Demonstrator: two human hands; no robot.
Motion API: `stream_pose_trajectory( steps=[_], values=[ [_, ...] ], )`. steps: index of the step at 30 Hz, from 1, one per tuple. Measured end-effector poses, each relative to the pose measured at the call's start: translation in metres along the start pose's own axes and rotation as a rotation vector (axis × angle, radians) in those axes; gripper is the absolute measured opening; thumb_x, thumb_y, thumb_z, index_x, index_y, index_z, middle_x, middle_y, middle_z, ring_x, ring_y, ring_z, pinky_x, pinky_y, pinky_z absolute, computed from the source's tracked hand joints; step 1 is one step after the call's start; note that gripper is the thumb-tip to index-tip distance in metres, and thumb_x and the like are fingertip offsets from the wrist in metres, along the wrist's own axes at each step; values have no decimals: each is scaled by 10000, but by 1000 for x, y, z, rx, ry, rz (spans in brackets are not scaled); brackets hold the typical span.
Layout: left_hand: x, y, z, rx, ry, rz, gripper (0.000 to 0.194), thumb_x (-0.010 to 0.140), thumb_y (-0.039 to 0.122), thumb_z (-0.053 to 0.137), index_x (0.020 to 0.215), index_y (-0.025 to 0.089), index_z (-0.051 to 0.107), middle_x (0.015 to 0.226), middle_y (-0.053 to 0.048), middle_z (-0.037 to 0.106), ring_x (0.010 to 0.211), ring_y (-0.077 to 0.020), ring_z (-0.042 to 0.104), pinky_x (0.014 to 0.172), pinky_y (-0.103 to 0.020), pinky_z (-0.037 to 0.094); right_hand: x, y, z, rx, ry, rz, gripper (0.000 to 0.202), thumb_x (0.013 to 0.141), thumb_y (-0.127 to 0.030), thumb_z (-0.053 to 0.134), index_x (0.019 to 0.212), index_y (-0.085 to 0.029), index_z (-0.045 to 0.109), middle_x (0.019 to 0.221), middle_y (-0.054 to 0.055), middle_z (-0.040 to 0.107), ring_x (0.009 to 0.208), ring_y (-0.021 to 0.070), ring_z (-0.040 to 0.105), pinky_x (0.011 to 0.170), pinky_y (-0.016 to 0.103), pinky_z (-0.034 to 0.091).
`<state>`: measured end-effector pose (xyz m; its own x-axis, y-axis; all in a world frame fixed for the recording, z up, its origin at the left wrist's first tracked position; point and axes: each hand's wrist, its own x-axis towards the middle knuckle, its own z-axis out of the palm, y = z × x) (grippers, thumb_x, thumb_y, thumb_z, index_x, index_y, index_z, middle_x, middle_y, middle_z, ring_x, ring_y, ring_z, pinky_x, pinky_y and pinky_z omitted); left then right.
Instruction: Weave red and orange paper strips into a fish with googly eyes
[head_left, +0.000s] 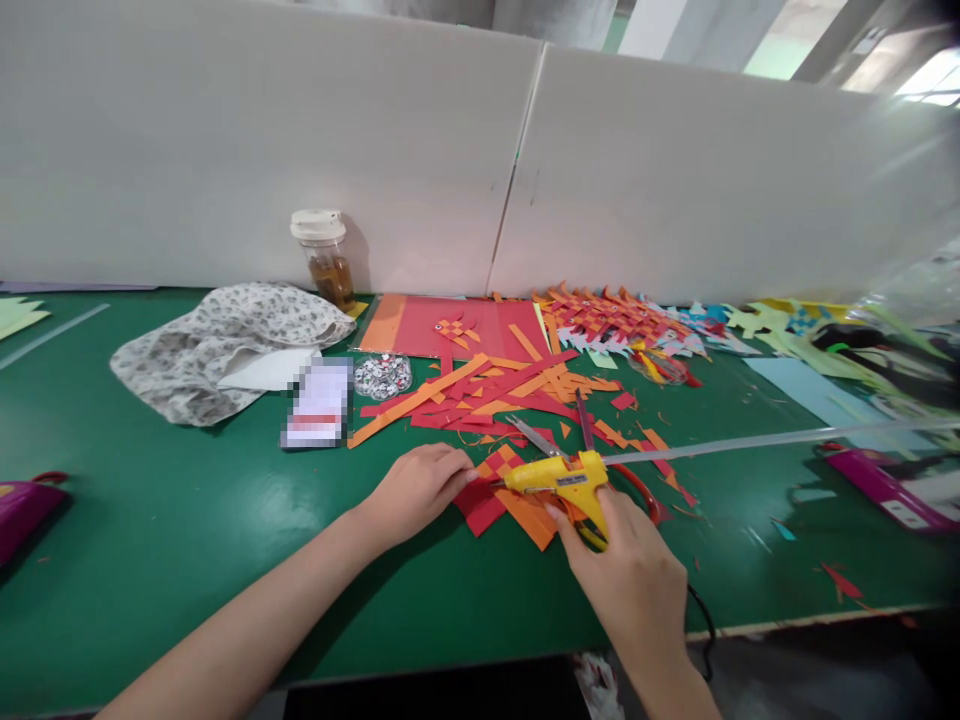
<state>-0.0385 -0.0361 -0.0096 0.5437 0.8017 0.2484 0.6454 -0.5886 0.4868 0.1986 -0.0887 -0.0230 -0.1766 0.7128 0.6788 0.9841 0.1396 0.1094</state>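
Glue gun (559, 477) sits gripped in the right hand (637, 565), its length pointing left over the woven paper (535, 518) on the worktop (360, 610); the left hand (420, 490), nearer its tip, pinches the paper's left edge. Whether tip meets paper, I can't tell.

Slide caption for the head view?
Right hand points yellow glue gun at woven paper strips, left hand touching their edge.

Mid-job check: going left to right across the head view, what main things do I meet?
Cut-off magenta object → patterned cloth → left hand → yellow hot glue gun with the right hand on its handle → light-blue paper sheet.
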Motion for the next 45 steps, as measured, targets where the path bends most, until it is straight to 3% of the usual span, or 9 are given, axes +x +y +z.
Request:
stream_pose_trajectory(
  steps=[16,27,33,37,41,45],
  values=[
    [0,-1,1,4,-2,-6,269,948,301,322,895,180,557,880,-40,636,843,-161,589,750,-290,463,3,-2,-3,-44,39,-22,343,832,-429,534,934,-104,566,815,88,652,719,183,605,610,254,414],
    [0,0,1,1,-2,-8,262,945,300,333,896,181,562,884,-41,639,844,-162,592,748,-290,469,1,0,-1,60,27,-18,367,818,-457,532,945,-115,568,852,97,661,745,183,621,623,244,424],
    [-2,1,-3,-20,-10,23,296,947,332,322,924,181,576,908,-47,647,859,-166,591,760,-298,463,10,21,-4,139,-67,232,414,760,-551,526,865,-155,584,718,63,639,576,173,572,505,251,368],
    [-3,1,-9,-59,-48,117,318,953,314,306,1017,195,594,978,-42,652,925,-163,581,812,-296,447,18,27,-5,224,-147,362,408,719,-584,541,792,-184,571,621,24,594,495,148,508,480,242,346],
    [-4,0,-11,-31,-100,212,342,952,304,315,1136,226,593,1051,-36,649,1004,-174,556,874,-313,431,21,26,0,254,-174,420,399,698,-583,557,777,-192,563,637,27,600,508,154,509,491,249,348],
    [-4,-1,-8,24,-113,250,349,941,322,341,1118,222,625,1064,-53,641,1005,-184,558,870,-324,443,22,26,4,246,-175,426,398,701,-582,552,778,-192,561,666,37,612,529,161,516,507,257,353]
  ],
)
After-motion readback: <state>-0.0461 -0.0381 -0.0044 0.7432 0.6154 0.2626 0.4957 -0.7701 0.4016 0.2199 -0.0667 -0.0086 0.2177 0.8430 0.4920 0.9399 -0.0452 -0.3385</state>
